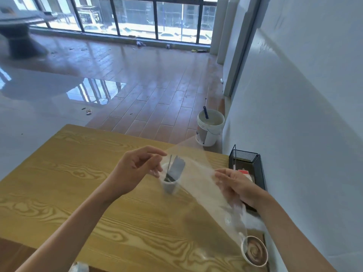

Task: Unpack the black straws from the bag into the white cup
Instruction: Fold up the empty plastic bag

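Black straws (175, 169) stand in the white cup (170, 186) mid-tabletop (78, 173); both hands' grip pinches the clear bag (198, 179) over it, and a snagging tug could topple the cup.

A single wide-angle camera worn on the person's head looks forward and down over a wood-grain table (82, 173), with both forearms entering from the bottom edge. The left hand (135, 169) and right hand (238, 186) sit close to the lens at centre frame, around a white cup (170, 186). Beyond the table's far edge the view reaches across the floor to a window wall (137, 16), while a white wall (304, 95) fills the right side; straight lines bow near the edges
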